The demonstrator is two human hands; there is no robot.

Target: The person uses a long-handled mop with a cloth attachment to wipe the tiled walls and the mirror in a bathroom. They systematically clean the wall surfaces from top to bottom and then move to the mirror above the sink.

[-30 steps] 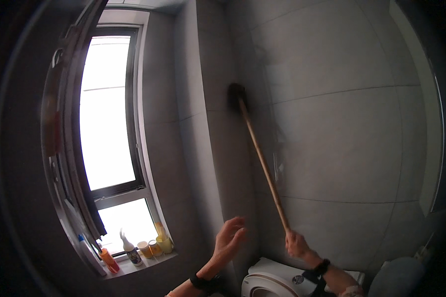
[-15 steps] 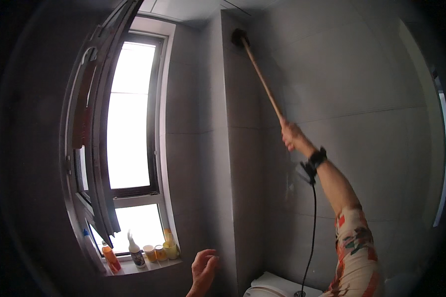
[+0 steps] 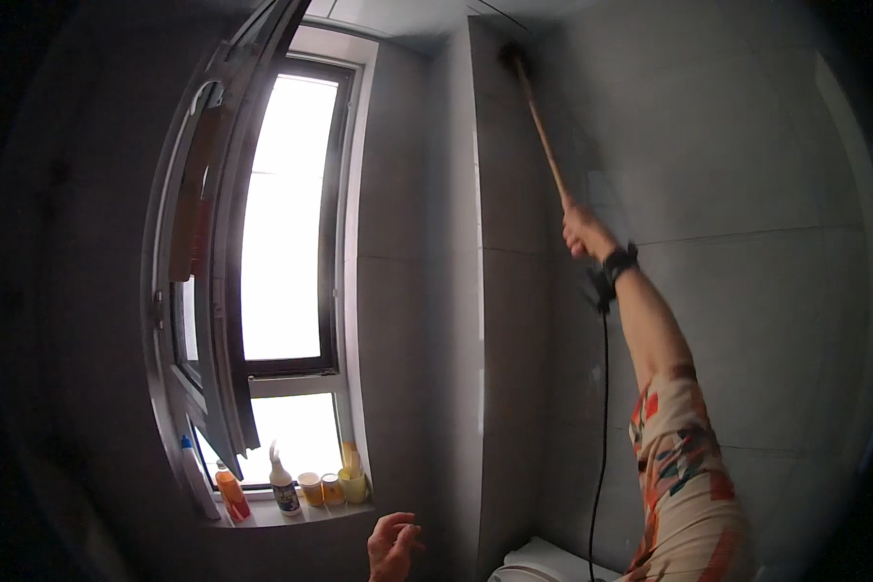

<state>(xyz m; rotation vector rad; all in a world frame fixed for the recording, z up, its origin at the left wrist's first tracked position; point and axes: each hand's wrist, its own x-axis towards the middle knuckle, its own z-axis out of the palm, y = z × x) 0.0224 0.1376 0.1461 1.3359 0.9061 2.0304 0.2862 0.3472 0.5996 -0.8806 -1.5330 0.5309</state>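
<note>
Raised up and forward, my right hand point(image 3: 585, 233) is closed around the end of a long-handled brush point(image 3: 543, 133) with a wooden stick. The brush's dark head point(image 3: 514, 60) is up by the grey tiled wall near the ceiling, right of the wall's projecting corner; its bristles are too dark to make out. A black strap with a device point(image 3: 616, 267) is on my right wrist, and a black cable point(image 3: 603, 417) hangs from it. Low in the middle, my left hand point(image 3: 393, 548) is held in the air, fingers loosely bent and apart, holding nothing.
An open window sash point(image 3: 228, 242) juts inward at the left. On the sill point(image 3: 310, 515) stand an orange bottle point(image 3: 231, 493), a white spray bottle point(image 3: 283, 485) and several yellowish cups point(image 3: 352, 485). A white toilet point(image 3: 543, 563) is below. The wall corner point(image 3: 477, 291) projects in the middle.
The whole view has shifted, with the window now further right. My right hand and the brush have moved slightly up and right in the picture. My left hand sits a little lower.
</note>
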